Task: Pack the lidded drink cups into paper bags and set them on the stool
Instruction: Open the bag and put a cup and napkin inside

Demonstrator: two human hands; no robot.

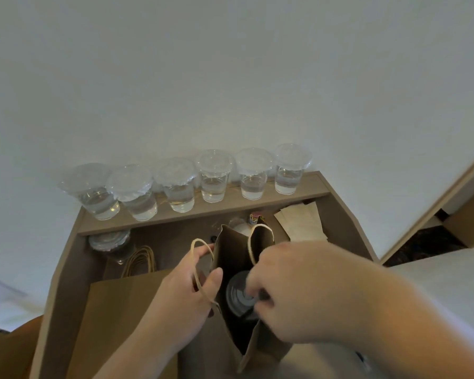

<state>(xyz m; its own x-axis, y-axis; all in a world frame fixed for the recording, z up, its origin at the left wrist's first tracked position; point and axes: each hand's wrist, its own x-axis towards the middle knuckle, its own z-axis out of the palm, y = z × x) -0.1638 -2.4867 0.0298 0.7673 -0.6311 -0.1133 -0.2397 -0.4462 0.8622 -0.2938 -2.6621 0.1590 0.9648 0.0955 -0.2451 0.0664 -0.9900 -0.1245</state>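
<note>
Six clear lidded cups (214, 181), part-filled, are standing in a row along the shelf (309, 187); a seventh cup (238, 295) is sitting upright inside an open brown paper bag (228, 251).

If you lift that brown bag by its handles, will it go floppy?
Probably a little: the paper bag looks thin, and the left hand holds its mouth open. The lidded cup low inside should weigh it down, so it likely hangs straight.
</note>
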